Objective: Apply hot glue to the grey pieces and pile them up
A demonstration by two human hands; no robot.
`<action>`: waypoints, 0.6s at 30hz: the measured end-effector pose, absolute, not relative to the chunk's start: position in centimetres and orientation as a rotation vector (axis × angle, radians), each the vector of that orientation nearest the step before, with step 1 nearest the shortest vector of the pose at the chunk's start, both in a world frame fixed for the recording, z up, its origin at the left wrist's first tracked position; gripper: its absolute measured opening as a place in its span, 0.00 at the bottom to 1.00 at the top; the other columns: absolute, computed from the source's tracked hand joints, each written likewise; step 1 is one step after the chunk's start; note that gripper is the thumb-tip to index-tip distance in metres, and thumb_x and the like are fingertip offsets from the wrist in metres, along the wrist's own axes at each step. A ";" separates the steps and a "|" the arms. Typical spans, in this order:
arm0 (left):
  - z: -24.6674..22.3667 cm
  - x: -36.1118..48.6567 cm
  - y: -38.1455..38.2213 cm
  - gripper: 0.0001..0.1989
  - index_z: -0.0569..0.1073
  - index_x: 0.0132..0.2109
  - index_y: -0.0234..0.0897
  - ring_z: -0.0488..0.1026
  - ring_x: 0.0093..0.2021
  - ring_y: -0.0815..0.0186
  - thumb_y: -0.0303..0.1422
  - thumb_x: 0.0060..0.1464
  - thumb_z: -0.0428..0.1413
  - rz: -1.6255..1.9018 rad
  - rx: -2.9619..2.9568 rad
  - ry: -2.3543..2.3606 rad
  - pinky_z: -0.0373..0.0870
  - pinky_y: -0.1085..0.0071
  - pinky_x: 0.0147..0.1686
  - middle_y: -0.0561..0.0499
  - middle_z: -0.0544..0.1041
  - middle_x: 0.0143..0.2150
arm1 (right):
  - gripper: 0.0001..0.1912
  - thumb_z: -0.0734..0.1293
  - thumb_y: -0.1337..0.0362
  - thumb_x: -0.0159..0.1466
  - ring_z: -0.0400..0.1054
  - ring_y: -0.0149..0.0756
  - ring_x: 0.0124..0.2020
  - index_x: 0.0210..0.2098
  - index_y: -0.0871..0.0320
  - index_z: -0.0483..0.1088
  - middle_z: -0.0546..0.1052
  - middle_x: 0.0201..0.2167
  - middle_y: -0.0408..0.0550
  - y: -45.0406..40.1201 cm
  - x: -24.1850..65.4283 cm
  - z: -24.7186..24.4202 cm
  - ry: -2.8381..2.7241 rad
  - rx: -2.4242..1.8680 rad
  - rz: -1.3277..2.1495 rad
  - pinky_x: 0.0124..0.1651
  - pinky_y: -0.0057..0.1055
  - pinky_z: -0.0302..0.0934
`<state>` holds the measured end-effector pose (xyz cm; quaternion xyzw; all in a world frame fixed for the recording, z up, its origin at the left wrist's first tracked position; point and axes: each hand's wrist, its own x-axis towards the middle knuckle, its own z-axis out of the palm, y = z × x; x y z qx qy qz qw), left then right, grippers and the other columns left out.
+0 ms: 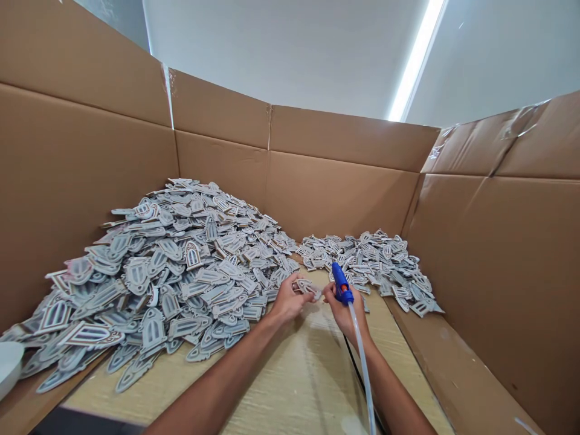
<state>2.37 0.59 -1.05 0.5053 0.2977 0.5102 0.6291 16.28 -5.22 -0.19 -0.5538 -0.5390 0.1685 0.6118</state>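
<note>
My left hand [290, 300] is closed on a small grey-and-white arched window-shaped piece [308, 288], held above the table between thumb and fingers. Close beside it on the right, my right hand [347, 311] grips a blue hot glue gun [342, 284] with an orange part on its body. A long translucent glue stick [361, 353] sticks out of the gun's rear toward me, and a black cord [354, 361] runs down next to it. The fingertips of my right hand come near the piece; whether they touch it I cannot tell. The gun's nozzle is hidden.
A tall heap of similar arched pieces [181, 272] fills the left side; a smaller heap [371, 257] lies at the back right. Cardboard walls [339, 187] surround the pale wooden tabletop [290, 374]. A white round container [9, 365] shows at the left edge.
</note>
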 end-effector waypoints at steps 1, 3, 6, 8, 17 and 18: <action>-1.0 2.4 0.5 0.22 0.69 0.36 0.38 0.76 0.27 0.66 0.22 0.31 0.66 1.169 1.151 0.677 0.73 0.72 0.31 0.57 0.77 0.25 | 0.14 0.69 0.52 0.57 0.68 0.34 0.24 0.26 0.56 0.68 0.74 0.23 0.43 -5.2 16.4 -0.3 -1.252 -1.286 0.376 0.30 0.29 0.63; -0.9 2.5 0.5 0.24 0.70 0.40 0.38 0.77 0.28 0.66 0.21 0.32 0.66 1.167 1.141 0.664 0.76 0.70 0.33 0.58 0.77 0.26 | 0.14 0.70 0.52 0.57 0.67 0.34 0.23 0.27 0.56 0.69 0.74 0.23 0.43 -5.3 16.4 -0.4 -1.258 -1.295 0.374 0.29 0.29 0.62; -0.9 2.7 0.5 0.22 0.72 0.41 0.37 0.78 0.31 0.66 0.21 0.34 0.65 1.165 1.131 0.625 0.78 0.66 0.38 0.56 0.77 0.32 | 0.17 0.70 0.49 0.58 0.65 0.34 0.21 0.30 0.57 0.71 0.74 0.23 0.44 -5.5 16.2 -0.4 -1.235 -1.307 0.389 0.25 0.28 0.61; -0.9 2.8 0.6 0.21 0.72 0.40 0.37 0.79 0.32 0.65 0.22 0.36 0.66 1.165 1.113 0.587 0.79 0.63 0.41 0.54 0.77 0.34 | 0.18 0.69 0.47 0.57 0.65 0.34 0.20 0.30 0.57 0.71 0.74 0.22 0.45 -5.5 15.9 -0.3 -1.211 -1.303 0.396 0.24 0.28 0.59; -1.3 3.0 0.1 0.24 0.67 0.40 0.39 0.80 0.44 0.56 0.31 0.38 0.70 1.146 1.060 0.413 0.76 0.55 0.52 0.51 0.79 0.37 | 0.19 0.71 0.46 0.52 0.61 0.34 0.17 0.21 0.55 0.68 0.71 0.17 0.45 -4.5 15.7 -0.9 -1.058 -1.289 0.429 0.21 0.30 0.55; -1.3 3.1 0.0 0.25 0.66 0.40 0.40 0.80 0.44 0.56 0.32 0.37 0.70 1.147 1.067 0.420 0.75 0.55 0.52 0.51 0.79 0.36 | 0.19 0.71 0.46 0.52 0.63 0.35 0.18 0.21 0.55 0.69 0.72 0.18 0.45 -4.4 15.7 -0.9 -1.060 -1.289 0.426 0.22 0.31 0.56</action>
